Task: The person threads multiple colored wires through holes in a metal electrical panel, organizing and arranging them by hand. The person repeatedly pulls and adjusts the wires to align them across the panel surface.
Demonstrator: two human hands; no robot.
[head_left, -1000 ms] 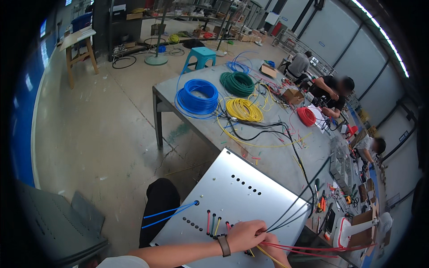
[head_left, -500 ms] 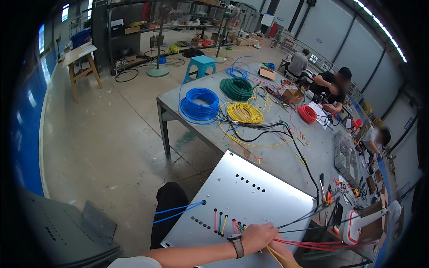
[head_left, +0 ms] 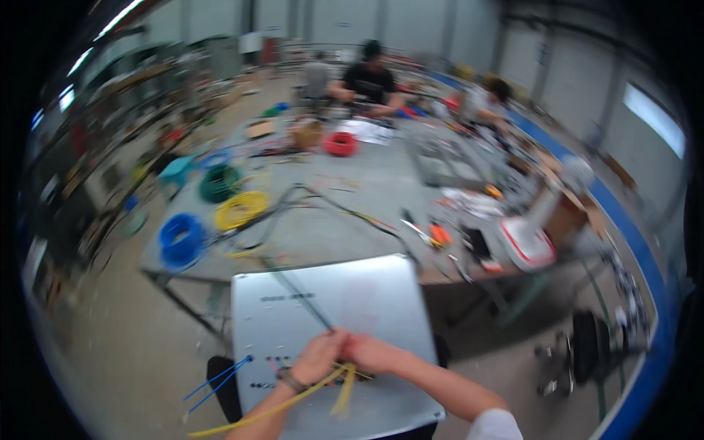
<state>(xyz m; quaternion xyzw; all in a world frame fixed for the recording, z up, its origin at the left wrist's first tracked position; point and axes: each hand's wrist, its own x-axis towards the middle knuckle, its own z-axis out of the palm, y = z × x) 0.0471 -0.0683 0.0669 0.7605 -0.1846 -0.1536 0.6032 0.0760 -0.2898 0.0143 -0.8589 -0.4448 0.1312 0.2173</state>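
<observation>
A silver metal panel [head_left: 403, 315] with rows of small holes lies across my lap, its far edge against the table. Over its middle my left hand [head_left: 321, 357], wearing a wristwatch [head_left: 292, 380], is closed on wires. My right hand [head_left: 372, 355] meets it, also closed at the same bundle. Dark green wires [head_left: 301, 292] run up and away from the hands. Yellow wires [head_left: 343, 396] hang below them, one reaching toward the lower left. Reddish wires are smeared by motion between the fingers. Two blue wires [head_left: 220, 380] stick out of a hole at the panel's left.
On the grey table [head_left: 330, 227] are coils of blue [head_left: 182, 242], green [head_left: 220, 183], yellow [head_left: 242, 210] and red wire [head_left: 341, 144]. Orange-handled tools [head_left: 440, 233] and a white fan [head_left: 526, 242] stand at right. People work at the far side. An office chair [head_left: 587, 352] is at right.
My view has swung to the right and blurred. My right forearm now shows, and both hands are together on the wires. The green wires now point away over the panel instead of rightward.
</observation>
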